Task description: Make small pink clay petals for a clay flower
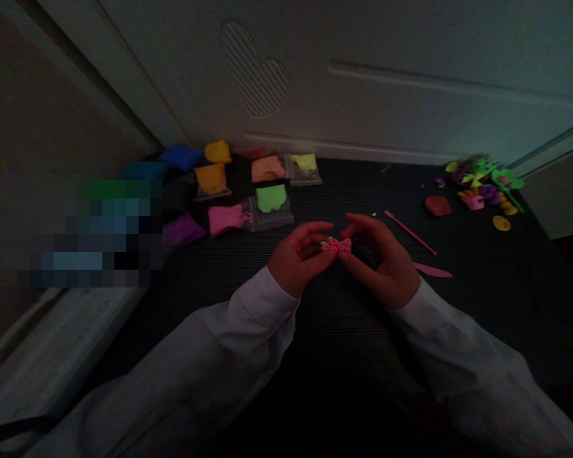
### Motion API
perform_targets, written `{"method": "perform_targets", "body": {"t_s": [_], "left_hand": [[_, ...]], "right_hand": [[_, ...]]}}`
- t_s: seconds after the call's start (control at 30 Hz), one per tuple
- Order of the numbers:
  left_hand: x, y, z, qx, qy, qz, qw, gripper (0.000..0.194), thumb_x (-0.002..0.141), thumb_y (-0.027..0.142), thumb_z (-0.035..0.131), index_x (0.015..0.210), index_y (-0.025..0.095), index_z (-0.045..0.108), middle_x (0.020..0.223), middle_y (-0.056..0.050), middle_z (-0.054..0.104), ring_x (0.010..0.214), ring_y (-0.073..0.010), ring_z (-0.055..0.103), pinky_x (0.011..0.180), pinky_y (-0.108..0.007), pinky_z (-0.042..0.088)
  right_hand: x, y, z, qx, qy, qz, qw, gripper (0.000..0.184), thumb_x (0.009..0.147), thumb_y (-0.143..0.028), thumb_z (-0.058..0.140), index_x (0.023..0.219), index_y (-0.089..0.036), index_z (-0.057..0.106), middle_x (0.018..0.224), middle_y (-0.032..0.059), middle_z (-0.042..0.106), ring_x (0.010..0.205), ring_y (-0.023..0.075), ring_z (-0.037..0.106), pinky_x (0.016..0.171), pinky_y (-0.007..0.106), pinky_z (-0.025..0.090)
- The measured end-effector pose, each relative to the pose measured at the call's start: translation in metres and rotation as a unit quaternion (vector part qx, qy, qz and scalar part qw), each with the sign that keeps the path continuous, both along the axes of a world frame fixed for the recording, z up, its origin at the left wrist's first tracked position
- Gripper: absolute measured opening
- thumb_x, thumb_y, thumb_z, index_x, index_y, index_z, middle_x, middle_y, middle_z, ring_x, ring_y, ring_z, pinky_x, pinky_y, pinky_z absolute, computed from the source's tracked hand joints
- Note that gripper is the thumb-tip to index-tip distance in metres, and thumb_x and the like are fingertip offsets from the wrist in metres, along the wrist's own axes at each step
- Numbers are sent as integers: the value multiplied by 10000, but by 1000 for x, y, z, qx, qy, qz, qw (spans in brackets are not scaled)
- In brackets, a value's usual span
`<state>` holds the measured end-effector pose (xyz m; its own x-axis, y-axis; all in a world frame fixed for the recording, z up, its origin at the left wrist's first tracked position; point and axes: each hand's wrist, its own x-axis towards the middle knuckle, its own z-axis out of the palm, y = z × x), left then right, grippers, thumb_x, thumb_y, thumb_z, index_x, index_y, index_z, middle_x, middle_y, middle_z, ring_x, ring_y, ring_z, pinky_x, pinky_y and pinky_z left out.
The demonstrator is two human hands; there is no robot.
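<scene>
Between my two hands is a small cluster of pink clay flowers with bits of green at its left end. My left hand grips it from the left, thumb along its near side and fingers curled behind. From the right, my right hand holds the other end, its thumb tip against the flowers and its index finger arched above. Just right of my right hand lie a thin pink modelling stick and a flat pink clay knife, partly hidden by that hand.
Bags of coloured clay, among them green, pink, orange and blue, lie at the back left. A red-brown clay lump and finished clay flowers sit at the right. A white panel rises behind the dark table.
</scene>
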<state>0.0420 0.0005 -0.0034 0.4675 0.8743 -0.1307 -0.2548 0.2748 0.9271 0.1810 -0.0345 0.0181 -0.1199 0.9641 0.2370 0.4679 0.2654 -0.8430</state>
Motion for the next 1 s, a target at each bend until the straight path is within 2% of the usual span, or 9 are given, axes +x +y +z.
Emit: {"method": "perform_targets", "body": {"t_s": [0.3, 0.53, 0.67, 0.83, 1.0], "left_hand": [[1, -4, 4, 72, 40, 2, 997, 359, 607, 159, 538, 953, 176, 441, 844, -35, 533, 792, -141, 516, 722, -287, 395], [1, -4, 5, 70, 33, -1, 997, 391, 596, 153, 546, 970, 186, 439, 863, -34, 528, 810, -140, 509, 744, -292, 381], [-1, -1, 3, 61, 26, -7, 998, 417, 590, 140, 552, 984, 189, 426, 892, -41, 510, 841, -151, 486, 739, -302, 385], [-3, 4, -1, 69, 26, 10, 997, 366, 596, 154, 551, 947, 180, 448, 833, -30, 512, 799, -143, 484, 726, -315, 387], [-3, 7, -4, 67, 17, 17, 997, 333, 604, 161, 544, 926, 183, 462, 813, -22, 513, 772, -132, 487, 700, -301, 388]], "right_hand": [[0, -1, -4, -13, 18, 7, 1000, 405, 696, -217, 467, 1081, -202, 342, 900, 41, 504, 830, 138, 487, 760, 322, 388], [-1, 0, -4, -22, 38, 4, 999, 409, 687, -224, 483, 1073, -202, 349, 876, 33, 512, 807, 130, 498, 754, 312, 392], [5, 4, -6, -23, 36, -27, 999, 403, 692, -237, 479, 1073, -208, 352, 858, 22, 521, 790, 125, 506, 745, 308, 393], [26, 14, -9, -38, -46, -86, 995, 346, 677, -263, 484, 1010, -196, 416, 807, 12, 539, 742, 132, 517, 708, 319, 397], [41, 20, -12, -62, -145, -131, 979, 329, 652, -291, 491, 962, -186, 459, 751, 14, 554, 689, 139, 523, 646, 312, 405]]}}
